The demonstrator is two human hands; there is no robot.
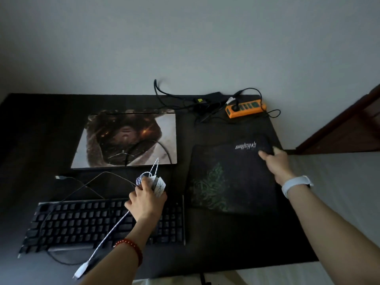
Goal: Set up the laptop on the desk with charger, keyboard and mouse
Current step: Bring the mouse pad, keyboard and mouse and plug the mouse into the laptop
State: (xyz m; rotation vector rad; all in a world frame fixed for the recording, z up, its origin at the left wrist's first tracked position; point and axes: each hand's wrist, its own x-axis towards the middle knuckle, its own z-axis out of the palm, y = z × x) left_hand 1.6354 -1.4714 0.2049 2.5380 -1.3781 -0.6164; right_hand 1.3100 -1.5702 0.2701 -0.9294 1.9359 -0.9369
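The left hand (pixel 147 197) is curled around a white patterned mouse (pixel 158 185), held above the far right end of the keyboard (pixel 102 223). The mouse's braided white cable (pixel 107 233) loops beyond the fingers and trails back toward the viewer along the forearm, ending in a white plug (pixel 80 271) near the front edge of the surface (pixel 30 130). The right hand (pixel 276 161) pinches the far right edge of a dark mouse pad (pixel 232 177), thumb on top, fingers hidden beneath. The pad lies flat on the right half of the surface, its white lettering reading upside down to the viewer.

The keyboard lies with its long axis left to right along the front of the surface; its thin dark cable (pixel 82 186) runs toward the closed laptop (pixel 127 138). The laptop sits just beyond the keyboard, long axis also left to right, its lid bearing a printed picture. At the far right corner lies an orange power strip (pixel 245 107), with the black charger (pixel 205 101) and its tangled leads just beside it.
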